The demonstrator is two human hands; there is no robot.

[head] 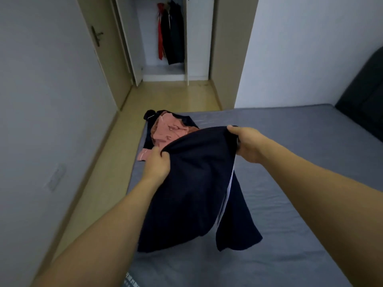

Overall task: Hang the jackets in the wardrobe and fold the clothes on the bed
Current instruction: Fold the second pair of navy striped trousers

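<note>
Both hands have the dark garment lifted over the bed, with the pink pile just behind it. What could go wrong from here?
1. The left hand and right hand grip only the top edge of the dark navy garment with a white side stripe; it hangs bunched and may fold crooked.
2. Its lower end trails on the grey bed sheet and could rumple.
3. Laying it flat might disturb the pink crumpled clothes.
</note>
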